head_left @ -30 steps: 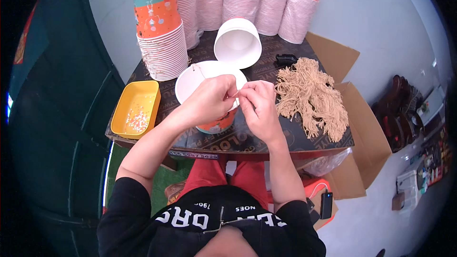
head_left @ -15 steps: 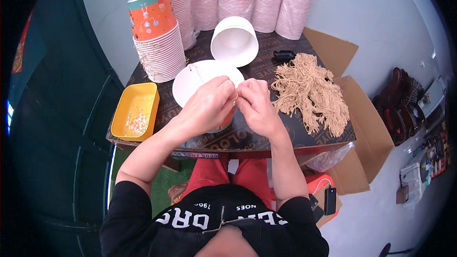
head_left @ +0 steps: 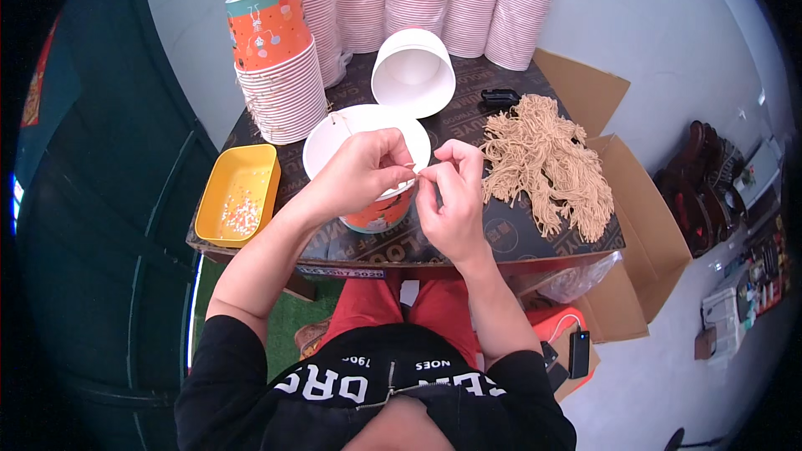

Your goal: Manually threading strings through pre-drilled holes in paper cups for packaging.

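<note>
An orange paper bucket (head_left: 373, 219) with a white inside stands tilted toward me at the table's near middle. A thin tan cord (head_left: 338, 120) shows at its far left rim and runs inward until my left hand hides it. Over the near right rim, my left hand (head_left: 365, 169) pinches thumb and forefinger together on what looks like the cord's end. Close against those fingertips, my right hand (head_left: 455, 205) pinches the same spot, its other fingers curled. The exact shape of the cord between the fingertips is too small to make out.
A yellow tray (head_left: 266, 169) with small white and orange bits sits left. Right lies a heap of tan cords (head_left: 547, 167) beside a black clip-like object (head_left: 499, 98). Behind are a white bucket on its side (head_left: 413, 75), a leaning bucket stack (head_left: 280, 88) and several wrapped stacks (head_left: 518, 29).
My hands have opened out a little from their tight bunch; the right has shifted slightly right and down. More of the bucket's orange wall shows beneath them.
</note>
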